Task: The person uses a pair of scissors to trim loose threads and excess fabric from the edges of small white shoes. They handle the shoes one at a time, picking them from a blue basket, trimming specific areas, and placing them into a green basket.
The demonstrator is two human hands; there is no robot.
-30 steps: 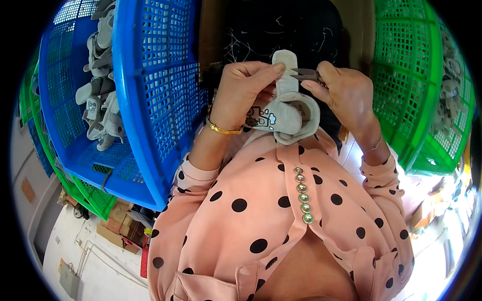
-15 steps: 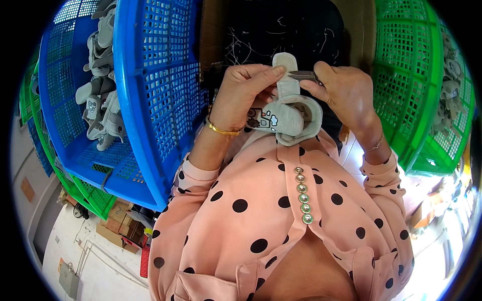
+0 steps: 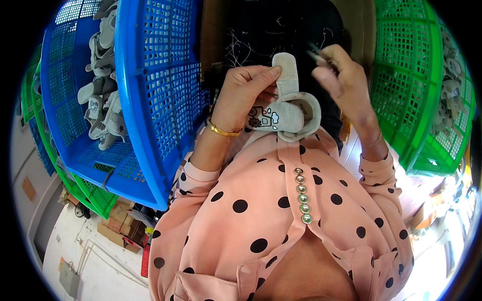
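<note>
The left hand [image 3: 243, 98] pinches a small grey fabric baby shoe [image 3: 288, 113]; at two o'clock, the right hand [image 3: 344, 80] closes its grip on thin dark snips [image 3: 317, 54].

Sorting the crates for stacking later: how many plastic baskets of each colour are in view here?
Blue baskets: 1 plainly seen, holding grey baby shoes
Green baskets: 2, one at the right, one under the blue at the left
Total: 3; more edges at far left are too hidden to count.
</note>
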